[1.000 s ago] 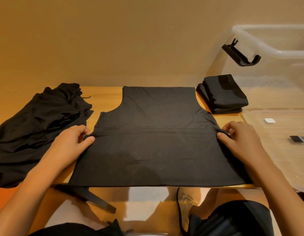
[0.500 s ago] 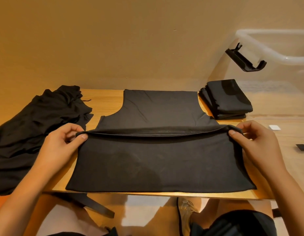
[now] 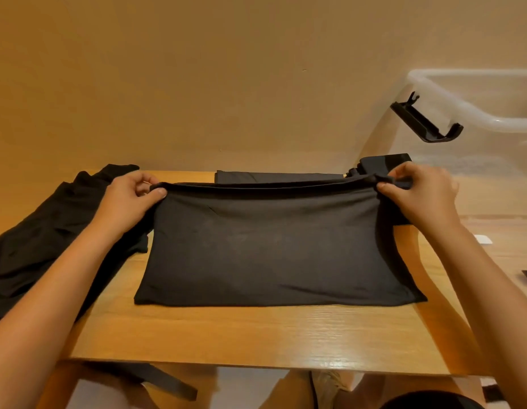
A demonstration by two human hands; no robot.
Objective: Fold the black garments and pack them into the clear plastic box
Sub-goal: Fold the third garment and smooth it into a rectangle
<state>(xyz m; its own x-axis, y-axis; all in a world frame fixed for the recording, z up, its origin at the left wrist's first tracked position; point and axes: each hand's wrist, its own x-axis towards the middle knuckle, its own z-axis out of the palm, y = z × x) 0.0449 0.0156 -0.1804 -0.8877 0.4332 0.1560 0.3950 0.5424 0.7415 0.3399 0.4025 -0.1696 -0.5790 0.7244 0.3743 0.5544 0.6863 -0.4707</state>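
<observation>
Warm dim light, soft wide-angle edges

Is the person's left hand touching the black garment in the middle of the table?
Touching. The head view shows the left hand pinching the raised fold of the garment at its left end.

The wooden table (image 3: 256, 335) carries a black garment (image 3: 271, 246) spread at its middle, with the far edge raised off the wood. A heap of loose black garments (image 3: 43, 231) lies at the left end. A folded black stack (image 3: 380, 165) sits far right, by the clear plastic box (image 3: 478, 122).
</observation>
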